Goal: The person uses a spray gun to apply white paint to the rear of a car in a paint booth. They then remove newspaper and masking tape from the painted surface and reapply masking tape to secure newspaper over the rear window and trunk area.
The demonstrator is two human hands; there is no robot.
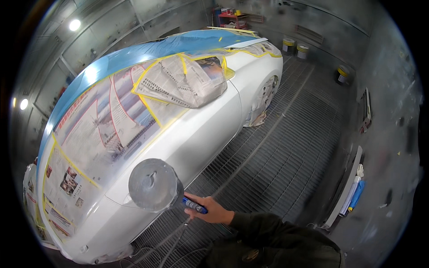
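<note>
My right hand [218, 211], at the end of a dark sleeve, is closed around the blue handle of a spray gun [195, 205]. A large round grey cup [152, 185] tops the gun and hides its nozzle. From below the hand a thin hose [175, 241] runs toward the floor. Beyond the gun stretches the side of a white car [203, 127]. Newspaper [94, 120] edged with yellow tape covers its windows, and more newspaper wraps the side mirror [187, 82]. Blue sheeting [134, 52] lies over the roof. My left hand is out of view.
Dark metal grating [272, 156] forms the floor beside the car. Several cans, one a black-and-yellow can [342, 75], stand near the far right wall. A long panel [344, 190] leans low at the right, next to a blue roll [357, 195]. A red cart [230, 20] stands behind.
</note>
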